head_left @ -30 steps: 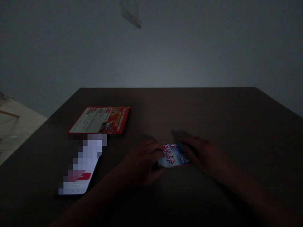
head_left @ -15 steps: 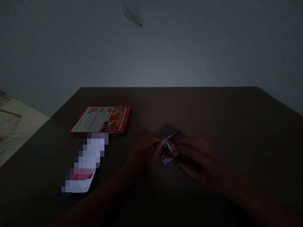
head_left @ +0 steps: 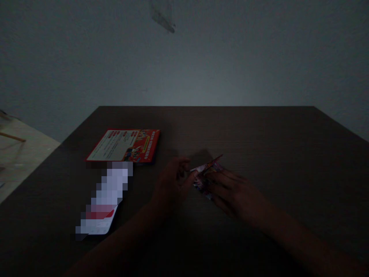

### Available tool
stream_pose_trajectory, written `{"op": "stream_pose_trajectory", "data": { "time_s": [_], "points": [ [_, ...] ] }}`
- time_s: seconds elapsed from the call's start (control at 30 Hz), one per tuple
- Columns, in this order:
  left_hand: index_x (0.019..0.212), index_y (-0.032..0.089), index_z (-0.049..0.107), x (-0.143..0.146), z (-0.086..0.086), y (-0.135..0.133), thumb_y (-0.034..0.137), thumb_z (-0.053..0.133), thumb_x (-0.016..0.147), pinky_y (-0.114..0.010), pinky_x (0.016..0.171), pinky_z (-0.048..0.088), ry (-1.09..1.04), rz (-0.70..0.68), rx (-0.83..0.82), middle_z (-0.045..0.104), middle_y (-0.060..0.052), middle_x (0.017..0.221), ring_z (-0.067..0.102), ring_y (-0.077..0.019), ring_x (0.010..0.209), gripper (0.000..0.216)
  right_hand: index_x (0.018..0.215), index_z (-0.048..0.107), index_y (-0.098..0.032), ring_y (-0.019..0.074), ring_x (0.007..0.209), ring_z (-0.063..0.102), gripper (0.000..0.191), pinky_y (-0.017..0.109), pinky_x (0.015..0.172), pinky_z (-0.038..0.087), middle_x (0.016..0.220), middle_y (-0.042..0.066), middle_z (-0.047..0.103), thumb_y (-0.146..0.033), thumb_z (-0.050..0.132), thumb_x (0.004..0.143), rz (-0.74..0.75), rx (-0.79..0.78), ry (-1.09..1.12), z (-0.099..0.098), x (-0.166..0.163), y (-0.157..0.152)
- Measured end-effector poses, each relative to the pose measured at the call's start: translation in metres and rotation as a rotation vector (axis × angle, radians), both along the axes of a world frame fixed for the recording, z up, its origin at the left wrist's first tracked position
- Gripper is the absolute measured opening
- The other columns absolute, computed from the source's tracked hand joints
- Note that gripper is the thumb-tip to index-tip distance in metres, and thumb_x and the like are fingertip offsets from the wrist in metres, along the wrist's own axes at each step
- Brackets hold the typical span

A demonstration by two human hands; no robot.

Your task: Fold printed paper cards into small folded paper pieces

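Note:
A small, colourfully printed folded paper [head_left: 205, 169] is between my two hands, a little above or on the dark table; its gap to the surface cannot be made out. One flap of it stands up at a slant, and the lower part is creased. At its left edge is my left hand [head_left: 173, 182], with curled fingers and the thumb against the paper. My right hand [head_left: 230, 190] lies over the right part of it, fingers bent round it and partly covering its print. Dim light hides the fingertips.
On the left of the table [head_left: 245, 130] lies a red printed box or booklet [head_left: 115, 146] with a pale text panel. Nearer me, a lit phone [head_left: 100, 227], mostly pixelated, lies beside my left forearm. A grey wall [head_left: 245, 50] stands behind the table.
The paper has turned and its upper flap has folded to a steeper slant. My right hand has moved left over it, and the left fingers have lifted and curled away from the thumb.

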State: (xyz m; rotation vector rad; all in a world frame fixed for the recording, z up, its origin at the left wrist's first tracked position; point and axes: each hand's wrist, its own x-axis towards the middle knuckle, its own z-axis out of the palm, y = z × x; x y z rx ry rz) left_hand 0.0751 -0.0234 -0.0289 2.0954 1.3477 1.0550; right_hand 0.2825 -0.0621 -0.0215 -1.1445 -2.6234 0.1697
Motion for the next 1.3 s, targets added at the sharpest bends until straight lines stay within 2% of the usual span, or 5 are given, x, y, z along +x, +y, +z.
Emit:
{"op": "stream_pose_trajectory", "data": {
  "time_s": [0.1,0.2,0.47,0.97,1.3],
  "points": [
    [0.080,0.018,0.055,-0.004,0.004,-0.008,0.023,0.058,0.081,-0.021,0.057,0.041,0.159,-0.097,0.181,0.056,0.001,0.073,0.054,-0.0105,0.064,0.007,0.110,0.061,-0.016,0.0255,0.112,0.053,0.027,0.043,0.098,0.043,0.114,0.012,0.060,-0.018,0.053,0.085,-0.042,-0.020,0.015,0.000,-0.001,-0.001],
    [0.080,0.019,0.059,-0.004,0.008,-0.016,0.024,0.055,0.083,-0.021,0.055,0.040,0.309,-0.244,0.205,0.058,0.000,0.070,0.055,-0.0108,0.062,0.007,0.114,0.059,-0.016,0.0254,0.113,0.053,0.030,0.045,0.100,0.042,0.118,0.013,0.058,-0.018,0.052,0.085,-0.063,-0.034,0.016,0.000,-0.001,-0.002],
    [0.095,0.017,0.058,0.002,0.018,-0.022,0.019,0.041,0.085,-0.031,0.062,0.049,0.746,-0.311,-0.107,0.067,-0.006,0.084,0.064,-0.0196,0.070,0.020,0.114,0.059,-0.014,0.0277,0.119,0.048,0.030,0.043,0.101,0.042,0.123,0.014,0.055,-0.021,0.048,0.087,-0.095,-0.053,-0.046,0.001,-0.002,-0.002],
    [0.098,0.018,0.061,0.004,0.020,-0.018,0.023,0.043,0.086,-0.034,0.065,0.050,0.713,-0.186,-0.186,0.070,-0.009,0.086,0.067,-0.0230,0.075,0.022,0.098,0.065,-0.019,0.0233,0.102,0.057,0.024,0.042,0.089,0.049,0.103,0.009,0.065,-0.025,0.043,0.092,-0.107,-0.063,0.010,0.005,-0.006,0.001],
    [0.098,0.020,0.061,0.001,0.011,-0.011,0.025,0.045,0.088,-0.031,0.065,0.048,0.566,-0.146,-0.176,0.069,-0.005,0.089,0.065,-0.0194,0.075,0.020,0.083,0.066,-0.020,0.0179,0.089,0.063,0.018,0.033,0.081,0.050,0.094,0.005,0.068,-0.021,0.049,0.089,-0.244,-0.237,0.357,-0.004,-0.002,0.009]
  ]
}}
